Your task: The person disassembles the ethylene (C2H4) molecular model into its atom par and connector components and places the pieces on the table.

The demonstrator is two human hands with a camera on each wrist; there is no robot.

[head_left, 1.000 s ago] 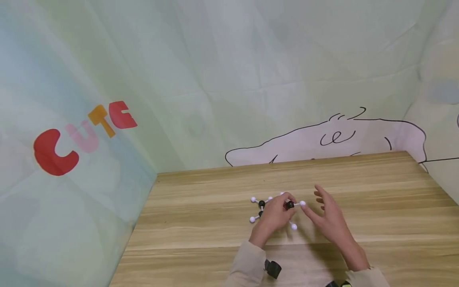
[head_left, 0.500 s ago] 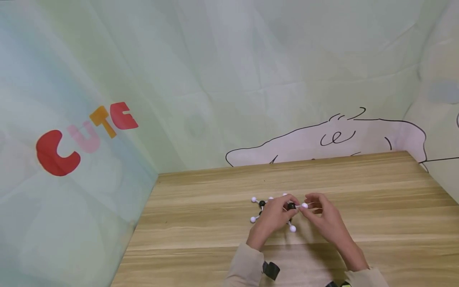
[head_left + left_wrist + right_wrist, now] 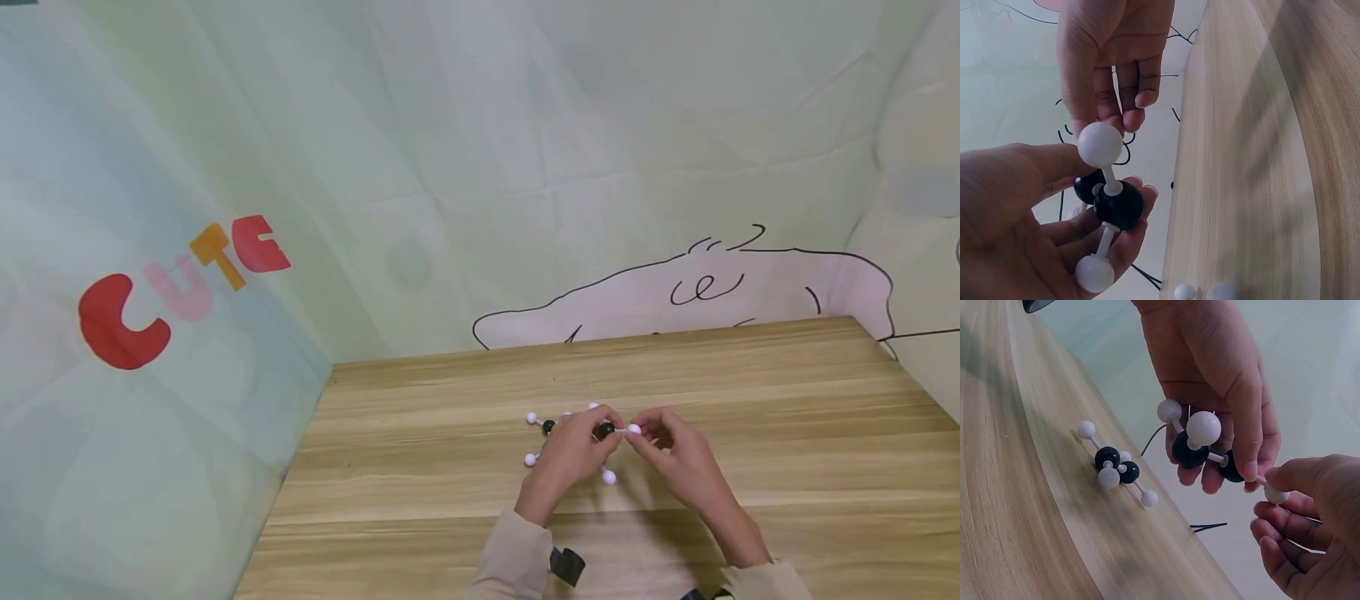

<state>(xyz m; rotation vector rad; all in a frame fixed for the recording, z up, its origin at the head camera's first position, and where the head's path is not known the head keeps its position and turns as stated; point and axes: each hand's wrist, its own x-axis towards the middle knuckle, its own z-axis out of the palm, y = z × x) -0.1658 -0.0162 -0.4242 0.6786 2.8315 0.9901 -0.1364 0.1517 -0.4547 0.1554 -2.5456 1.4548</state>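
My left hand holds a ball-and-stick molecular model above the table. Its fingers grip one of the two black balls, and white balls stick out on short white pegs. Facing it, my right hand pinches a white ball between thumb and fingers, at the end of a peg on the gripped black ball. A second, similar model, with black and white balls, lies on the table beyond the left hand and is partly hidden by it in the head view.
The wood-grain table stretches around both hands. Printed cloth hangs behind it and at the left, with coloured letters on the left side. A black wrist strap shows by the left sleeve.
My right hand's fingers have come in from a spread pose and closed round the white ball at the model's right end. The left hand keeps its hold, with only slight movement.
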